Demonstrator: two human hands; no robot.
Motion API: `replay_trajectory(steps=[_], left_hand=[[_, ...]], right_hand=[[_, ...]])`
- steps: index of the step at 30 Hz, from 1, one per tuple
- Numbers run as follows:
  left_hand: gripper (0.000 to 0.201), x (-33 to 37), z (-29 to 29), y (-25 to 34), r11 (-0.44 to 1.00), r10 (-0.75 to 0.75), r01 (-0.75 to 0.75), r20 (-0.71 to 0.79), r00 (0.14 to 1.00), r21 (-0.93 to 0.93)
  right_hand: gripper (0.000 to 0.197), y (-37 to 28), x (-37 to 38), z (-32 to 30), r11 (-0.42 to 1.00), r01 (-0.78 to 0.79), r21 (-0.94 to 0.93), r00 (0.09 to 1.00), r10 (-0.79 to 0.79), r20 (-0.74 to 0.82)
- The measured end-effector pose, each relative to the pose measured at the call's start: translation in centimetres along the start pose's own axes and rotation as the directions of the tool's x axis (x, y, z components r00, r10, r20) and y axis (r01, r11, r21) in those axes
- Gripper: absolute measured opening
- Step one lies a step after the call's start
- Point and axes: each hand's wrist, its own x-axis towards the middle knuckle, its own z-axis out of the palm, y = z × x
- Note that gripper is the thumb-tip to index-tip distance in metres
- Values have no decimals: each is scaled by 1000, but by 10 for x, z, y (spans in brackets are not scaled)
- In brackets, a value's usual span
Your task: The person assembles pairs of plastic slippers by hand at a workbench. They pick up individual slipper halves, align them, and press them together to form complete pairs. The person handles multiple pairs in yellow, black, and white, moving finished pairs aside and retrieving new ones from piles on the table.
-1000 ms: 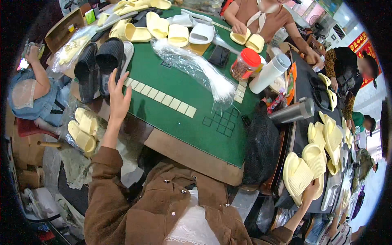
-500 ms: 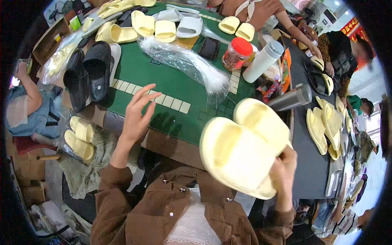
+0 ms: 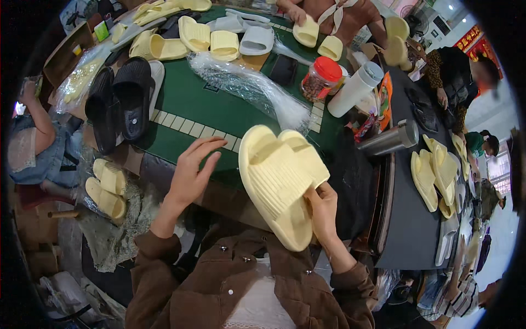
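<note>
A pair of pale yellow slide slippers [image 3: 274, 192], one partly behind the other, hangs tilted in front of me over the table's near edge. My right hand [image 3: 322, 211] grips them at their right side, thumb on the ribbed strap. To their left my left hand [image 3: 192, 172] hovers with fingers apart, holding nothing and not touching the slippers. Beyond the hands, a bundle of clear plastic bags [image 3: 257, 90] lies on the green tabletop [image 3: 181, 90]. A pair of black slippers [image 3: 131, 98] stands left of it.
Yellow and grey slippers [image 3: 224, 45] line the far edge. A red-lidded jar [image 3: 320, 78], a white bottle [image 3: 356, 89] and a steel tumbler [image 3: 389, 138] stand at right. More yellow slippers [image 3: 438, 170] lie on the dark side table [image 3: 402, 219]. A person across [image 3: 350, 19] handles slippers.
My right hand has brought the slippers leftward, turning them so the ribbed strap shows. My left hand has shifted slightly right. The person across has picked up slippers.
</note>
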Motion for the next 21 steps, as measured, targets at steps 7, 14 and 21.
replay_trajectory(steps=[7, 14, 21], left_hand=[[56, -10, 37, 3, 975, -115, 158, 256, 960, -155], [67, -13, 65, 4, 991, -4, -35, 289, 957, 128], [63, -3, 69, -15, 988, 34, -62, 193, 981, 140]], right_hand=[[24, 26, 12, -9, 986, -49, 159, 991, 28, 129], [26, 21, 5, 4, 990, -51, 133, 963, 14, 269], [46, 15, -5, 19, 974, -117, 192, 914, 30, 406]])
